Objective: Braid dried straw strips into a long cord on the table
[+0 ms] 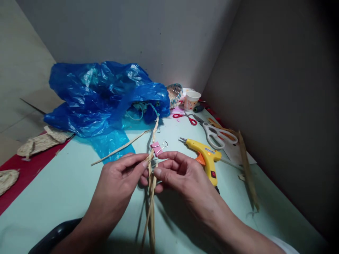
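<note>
Between my hands runs a braid of pale straw-like strands [155, 128], its upper end reaching to the blue plastic bag. A pink binder clip [158, 149] is clamped on the braid just above my fingers. My left hand [120, 178] pinches the braid below the clip between thumb and forefinger. With thumb and fingers, my right hand [180, 173] grips the loose strands [152, 215] a little to the right, its forefinger close to the clip. Those strands hang down toward me. The ends of some fingers are hidden behind the strands.
A blue plastic bag [106, 95] spreads over the back left. To the right lie a yellow glue gun [209, 155], white-handled scissors [215, 135], red-handled scissors [192, 121] and a brown dried stalk [247, 173]. A paper cup [192, 100] stands behind. Woven straw pieces [43, 143] lie at left.
</note>
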Motion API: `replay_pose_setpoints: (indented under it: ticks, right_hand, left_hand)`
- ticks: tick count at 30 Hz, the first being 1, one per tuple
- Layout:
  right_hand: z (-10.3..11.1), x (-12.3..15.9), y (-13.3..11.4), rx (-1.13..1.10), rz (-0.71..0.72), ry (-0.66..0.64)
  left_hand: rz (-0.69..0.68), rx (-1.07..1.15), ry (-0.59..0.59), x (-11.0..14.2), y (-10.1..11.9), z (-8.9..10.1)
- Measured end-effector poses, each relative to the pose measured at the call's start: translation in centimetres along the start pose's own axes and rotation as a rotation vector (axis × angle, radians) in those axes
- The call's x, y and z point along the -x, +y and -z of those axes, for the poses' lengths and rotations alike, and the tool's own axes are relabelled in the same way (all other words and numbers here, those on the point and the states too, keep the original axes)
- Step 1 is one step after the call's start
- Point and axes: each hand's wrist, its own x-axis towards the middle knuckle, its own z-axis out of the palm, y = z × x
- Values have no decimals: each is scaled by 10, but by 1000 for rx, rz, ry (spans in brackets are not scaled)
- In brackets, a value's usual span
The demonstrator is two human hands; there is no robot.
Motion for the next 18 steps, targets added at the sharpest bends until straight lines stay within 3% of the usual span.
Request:
replay_pose_setpoints:
  ticks: [6,12,18]
  right_hand:
    - [1,-5,6,-18,64,72]
    - [3,-7,13,244,266,136]
    - [3,-8,13,154,208,159]
  left_hand:
    - [-57,-158,17,2,-1,-6]
    - [-9,-169,-57,2,-6,0]
    - [-57,-112,-190,4,-7,3]
